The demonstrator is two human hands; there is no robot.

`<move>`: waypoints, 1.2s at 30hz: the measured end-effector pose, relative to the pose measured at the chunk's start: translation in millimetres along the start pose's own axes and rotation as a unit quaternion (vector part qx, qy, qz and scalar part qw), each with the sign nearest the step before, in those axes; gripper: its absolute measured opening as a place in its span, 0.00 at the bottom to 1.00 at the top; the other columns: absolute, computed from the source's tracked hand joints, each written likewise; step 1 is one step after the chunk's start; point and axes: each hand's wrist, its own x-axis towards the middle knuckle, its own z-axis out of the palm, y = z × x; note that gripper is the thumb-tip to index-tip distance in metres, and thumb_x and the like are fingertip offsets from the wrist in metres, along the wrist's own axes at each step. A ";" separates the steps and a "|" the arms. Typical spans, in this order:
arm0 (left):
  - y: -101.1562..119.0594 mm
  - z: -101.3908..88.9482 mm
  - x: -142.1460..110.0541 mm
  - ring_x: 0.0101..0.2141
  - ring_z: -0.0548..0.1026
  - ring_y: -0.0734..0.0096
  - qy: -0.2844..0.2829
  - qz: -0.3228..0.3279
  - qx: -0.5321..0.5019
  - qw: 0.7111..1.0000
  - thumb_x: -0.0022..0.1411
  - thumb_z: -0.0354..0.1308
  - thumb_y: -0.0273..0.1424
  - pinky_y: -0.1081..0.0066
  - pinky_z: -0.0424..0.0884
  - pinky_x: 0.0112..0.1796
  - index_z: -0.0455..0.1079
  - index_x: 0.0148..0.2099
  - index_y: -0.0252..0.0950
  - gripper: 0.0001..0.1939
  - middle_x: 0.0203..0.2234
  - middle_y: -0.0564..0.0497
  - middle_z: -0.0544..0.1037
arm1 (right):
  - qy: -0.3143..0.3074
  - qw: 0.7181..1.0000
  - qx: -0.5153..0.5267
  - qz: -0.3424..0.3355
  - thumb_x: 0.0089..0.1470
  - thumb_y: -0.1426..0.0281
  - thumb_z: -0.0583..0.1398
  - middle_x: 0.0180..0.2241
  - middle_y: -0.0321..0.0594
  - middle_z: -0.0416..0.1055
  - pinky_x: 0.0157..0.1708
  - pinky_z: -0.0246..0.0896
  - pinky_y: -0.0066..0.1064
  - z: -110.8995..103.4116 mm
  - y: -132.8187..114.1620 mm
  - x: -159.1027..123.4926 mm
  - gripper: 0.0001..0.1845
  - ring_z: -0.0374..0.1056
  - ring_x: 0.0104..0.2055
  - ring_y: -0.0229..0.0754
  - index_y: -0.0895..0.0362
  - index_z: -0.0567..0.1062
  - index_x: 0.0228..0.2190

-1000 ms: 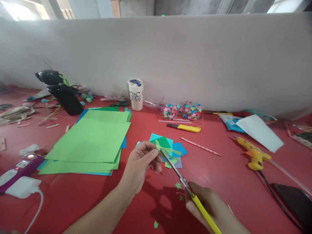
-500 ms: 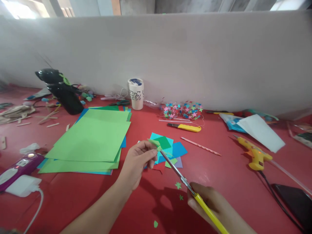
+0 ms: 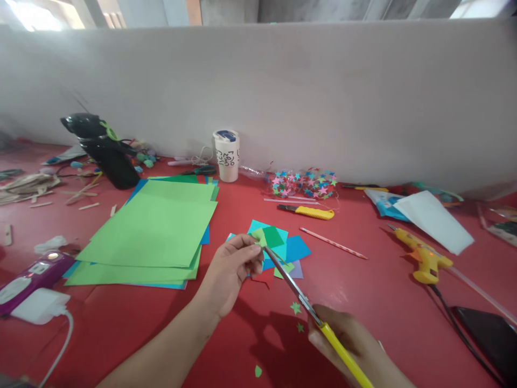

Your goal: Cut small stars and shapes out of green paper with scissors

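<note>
My left hand (image 3: 230, 269) pinches a small light-green paper piece (image 3: 259, 236) above the red table (image 3: 383, 291). In my right hand (image 3: 355, 345) are yellow-handled scissors (image 3: 307, 307), whose blade tips meet that paper piece. Under the scissors lies a little pile of blue, teal and green paper squares (image 3: 283, 248). Two small green paper stars (image 3: 296, 308) lie on the table near my right hand, and a green scrap (image 3: 258, 371) lies closer to me.
A stack of green and blue sheets (image 3: 153, 226) lies left. Behind are a white cup (image 3: 226, 155), a string of coloured stars (image 3: 302, 183), a yellow utility knife (image 3: 311, 212) and a pink pencil (image 3: 333, 243). A yellow glue gun (image 3: 422, 256) and black phone (image 3: 484, 328) sit right.
My left hand turned the green paper piece slightly at the scissor tips. The right hand shifted a little with the scissors.
</note>
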 end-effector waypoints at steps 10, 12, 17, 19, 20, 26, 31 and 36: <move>6.5 -3.1 3.5 0.15 0.66 0.83 -0.033 0.029 0.101 0.994 0.49 0.62 0.28 0.80 0.60 0.19 0.68 0.24 0.33 0.07 0.14 0.57 0.71 | -0.043 0.998 0.039 -0.018 0.49 0.37 0.44 0.19 0.27 0.46 0.20 0.37 0.29 -5.0 -9.9 -3.1 0.32 0.42 0.20 0.34 0.53 0.56 0.20; 7.4 -4.1 3.5 0.15 0.66 0.83 -0.040 0.021 0.104 0.994 0.49 0.62 0.28 0.80 0.60 0.19 0.68 0.24 0.33 0.07 0.14 0.57 0.71 | -0.057 0.997 0.048 -0.006 0.49 0.37 0.44 0.18 0.26 0.47 0.19 0.37 0.29 -6.5 -9.2 -3.2 0.32 0.42 0.19 0.34 0.53 0.56 0.21; 8.4 -5.6 3.6 0.14 0.66 0.83 -0.046 0.011 0.101 0.994 0.48 0.63 0.28 0.80 0.60 0.18 0.68 0.24 0.33 0.06 0.14 0.57 0.71 | -0.053 0.996 0.066 0.001 0.48 0.36 0.45 0.17 0.26 0.46 0.18 0.36 0.29 -7.0 -10.1 -2.3 0.32 0.42 0.19 0.33 0.53 0.56 0.20; 8.3 -6.2 3.9 0.14 0.66 0.83 -0.046 0.011 0.095 0.994 0.48 0.62 0.27 0.80 0.60 0.19 0.68 0.24 0.33 0.06 0.14 0.57 0.71 | -0.043 0.996 0.072 -0.007 0.48 0.36 0.46 0.17 0.26 0.46 0.18 0.36 0.29 -5.7 -10.5 -1.8 0.32 0.41 0.19 0.33 0.53 0.56 0.20; 7.9 -6.5 4.1 0.14 0.66 0.83 -0.047 0.010 0.091 0.995 0.49 0.62 0.27 0.80 0.61 0.19 0.68 0.24 0.33 0.06 0.14 0.57 0.71 | -0.042 0.996 0.073 -0.008 0.48 0.36 0.46 0.18 0.26 0.45 0.19 0.36 0.29 -4.8 -10.2 -1.7 0.32 0.42 0.19 0.34 0.53 0.56 0.20; 3.4 -4.8 3.6 0.16 0.68 0.82 -0.046 -0.004 0.055 0.997 0.51 0.62 0.28 0.80 0.61 0.20 0.68 0.26 0.33 0.06 0.16 0.56 0.72 | -0.003 0.999 0.046 -0.009 0.49 0.37 0.45 0.20 0.27 0.45 0.21 0.36 0.29 2.6 -2.6 -1.2 0.32 0.42 0.21 0.35 0.53 0.55 0.20; 1.7 -1.3 1.1 0.17 0.68 0.83 -0.024 -0.002 0.035 0.999 0.50 0.62 0.28 0.81 0.61 0.20 0.67 0.26 0.33 0.06 0.17 0.56 0.72 | -0.010 0.999 0.036 -0.013 0.49 0.37 0.44 0.20 0.28 0.45 0.20 0.36 0.29 3.5 -0.6 0.2 0.32 0.41 0.22 0.35 0.53 0.54 0.20; 0.4 -1.8 0.7 0.16 0.67 0.82 -0.013 0.025 0.084 0.996 0.51 0.61 0.29 0.80 0.62 0.20 0.68 0.25 0.33 0.07 0.14 0.56 0.70 | -0.032 0.998 0.055 -0.016 0.50 0.38 0.45 0.19 0.27 0.46 0.19 0.37 0.29 0.4 -3.8 -1.5 0.31 0.42 0.21 0.34 0.53 0.54 0.20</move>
